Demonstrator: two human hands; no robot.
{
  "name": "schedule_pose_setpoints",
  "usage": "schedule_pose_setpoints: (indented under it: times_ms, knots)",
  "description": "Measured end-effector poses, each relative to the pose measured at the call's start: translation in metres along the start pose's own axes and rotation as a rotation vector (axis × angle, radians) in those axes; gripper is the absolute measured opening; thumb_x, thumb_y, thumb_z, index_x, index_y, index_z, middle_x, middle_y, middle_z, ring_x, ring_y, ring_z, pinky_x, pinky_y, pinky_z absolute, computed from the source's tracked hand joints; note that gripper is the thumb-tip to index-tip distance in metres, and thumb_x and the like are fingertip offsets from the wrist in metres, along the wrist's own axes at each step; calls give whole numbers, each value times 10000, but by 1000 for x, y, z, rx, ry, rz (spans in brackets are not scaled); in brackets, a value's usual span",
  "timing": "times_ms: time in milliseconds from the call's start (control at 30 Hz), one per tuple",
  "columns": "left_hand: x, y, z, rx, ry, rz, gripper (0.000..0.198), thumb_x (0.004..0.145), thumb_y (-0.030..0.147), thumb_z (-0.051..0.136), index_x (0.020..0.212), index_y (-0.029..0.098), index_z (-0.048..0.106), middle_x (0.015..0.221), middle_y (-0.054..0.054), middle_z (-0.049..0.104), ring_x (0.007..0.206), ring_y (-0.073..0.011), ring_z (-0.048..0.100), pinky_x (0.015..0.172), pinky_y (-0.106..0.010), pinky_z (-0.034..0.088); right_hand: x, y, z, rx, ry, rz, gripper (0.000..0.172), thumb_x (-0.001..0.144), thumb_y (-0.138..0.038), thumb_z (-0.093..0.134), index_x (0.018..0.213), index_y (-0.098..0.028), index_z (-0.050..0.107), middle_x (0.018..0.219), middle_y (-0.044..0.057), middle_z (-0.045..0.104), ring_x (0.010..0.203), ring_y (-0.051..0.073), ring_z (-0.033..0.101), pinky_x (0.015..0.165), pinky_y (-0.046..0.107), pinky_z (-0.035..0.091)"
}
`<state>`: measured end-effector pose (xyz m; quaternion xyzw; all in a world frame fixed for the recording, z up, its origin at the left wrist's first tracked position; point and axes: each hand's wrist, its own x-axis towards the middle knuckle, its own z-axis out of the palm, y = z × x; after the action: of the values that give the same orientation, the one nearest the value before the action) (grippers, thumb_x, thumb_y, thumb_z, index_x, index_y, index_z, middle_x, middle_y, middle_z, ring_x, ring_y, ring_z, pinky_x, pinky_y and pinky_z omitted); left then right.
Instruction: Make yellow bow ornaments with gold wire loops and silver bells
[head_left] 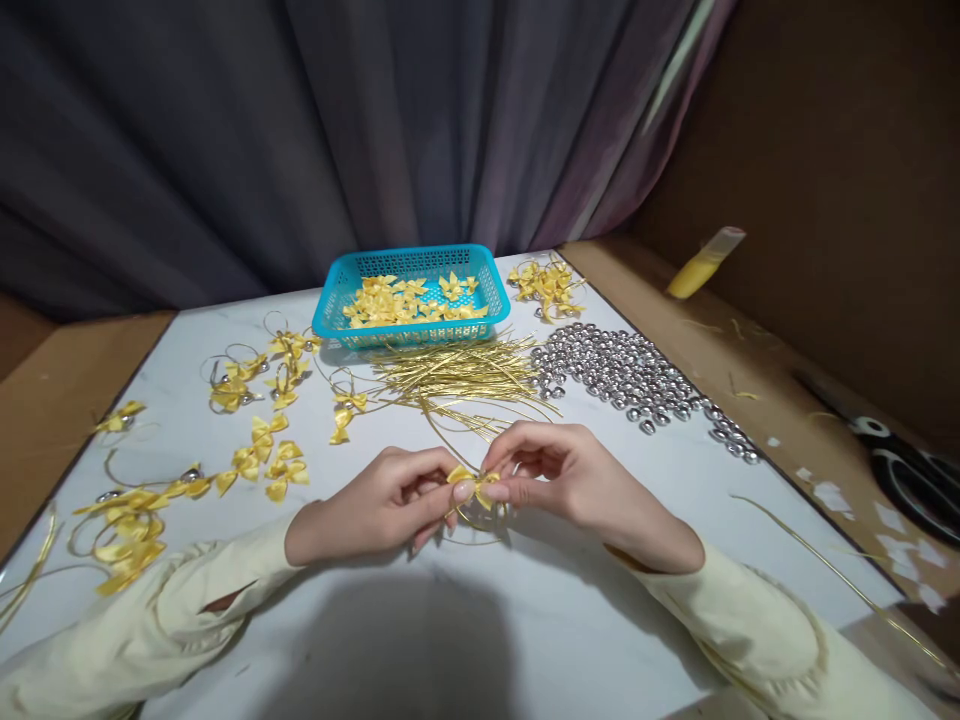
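I pinched a yellow bow (480, 485) with left hand (379, 505) and right hand (559, 472), between the surface's (390, 640) side edges; gentle squeezing seemed best.

ok so the bow (478, 488) is showing a bright, satiny yellow and the cords (457, 372) are gleaming gold. Beads (615, 368) are shining silver, the basket (414, 257) is rocking turquoise with a holey grid pattern, the tabletop (570, 600) is looking white, sleeves (757, 620) are reading pale cream, and the curtain (420, 120) is running charcoal to dusky purple.
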<state>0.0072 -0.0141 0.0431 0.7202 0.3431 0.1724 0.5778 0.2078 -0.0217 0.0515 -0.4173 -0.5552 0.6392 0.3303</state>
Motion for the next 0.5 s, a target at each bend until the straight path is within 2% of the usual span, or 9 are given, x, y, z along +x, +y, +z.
schedule_pose_setpoints:
  times_ms: [133,333,500]
  knots:
    - [0,-1,0,-7,13,14,222,887,292,447,754,136,533,494,49,505,401,-64,477,439,-170,387,-1,-3,0,-90,-3,-19,97,703,-178,693,769,-145,630,664,-18,583,586,70,509,544,186,409]
    - [0,-3,1,177,150,87,248,888,278,442,725,127,552,489,30,546,393,-56,472,412,-147,365,-1,-2,-2,-114,-35,35,159,737,-135,600,887,-166,559,741,-10,581,591,84,542,554,210,437]
    - [-1,-7,2,343,235,226,214,881,223,449,721,127,555,532,20,554,439,-60,475,440,-155,360,-2,3,-2,-156,48,13,150,727,-163,597,802,-190,470,667,-35,516,585,92,501,538,213,411]
